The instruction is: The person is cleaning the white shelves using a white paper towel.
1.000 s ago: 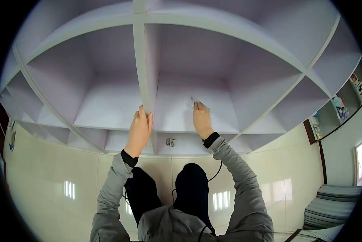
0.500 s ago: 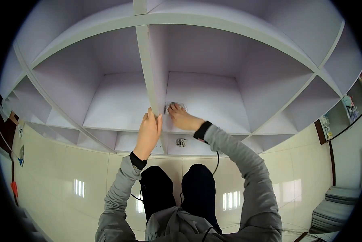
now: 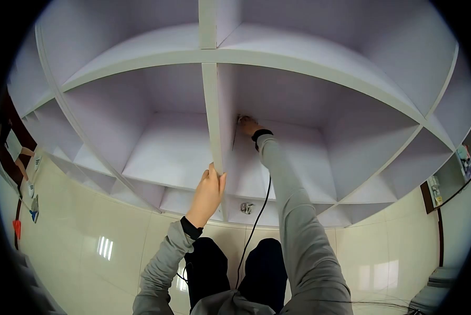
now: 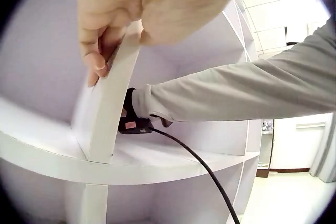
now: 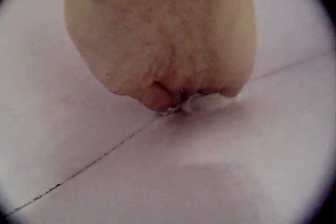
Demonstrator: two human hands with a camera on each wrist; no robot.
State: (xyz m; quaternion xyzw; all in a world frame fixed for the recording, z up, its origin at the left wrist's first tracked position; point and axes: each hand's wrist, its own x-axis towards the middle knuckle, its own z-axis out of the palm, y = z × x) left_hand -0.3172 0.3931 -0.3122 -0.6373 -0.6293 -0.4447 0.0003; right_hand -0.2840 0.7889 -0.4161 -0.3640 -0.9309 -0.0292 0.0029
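My left hand [image 3: 206,195] grips the front edge of the upright shelf divider [image 3: 212,115], thumb on one side and fingers on the other. In the left wrist view the fingers [image 4: 96,61] curl over the board's edge. Deep in the right-hand compartment, my right hand [image 3: 249,126] is at the back corner beside the divider. It holds a crumpled whitish tissue [image 5: 207,102] against the seam where two white boards meet. Most of the tissue is hidden under the hand.
A small crumpled grey lump [image 3: 246,208] lies in the low compartment below. A black cable [image 3: 256,220] hangs from the right wrist. The shelf unit's horizontal board [image 3: 298,68] arches above the right arm. Stacked grey items [image 3: 439,286] stand at the far right.
My right hand has moved left across the compartment floor to the divider, then back into the rear corner with the tissue. The left hand keeps its grip on the divider.
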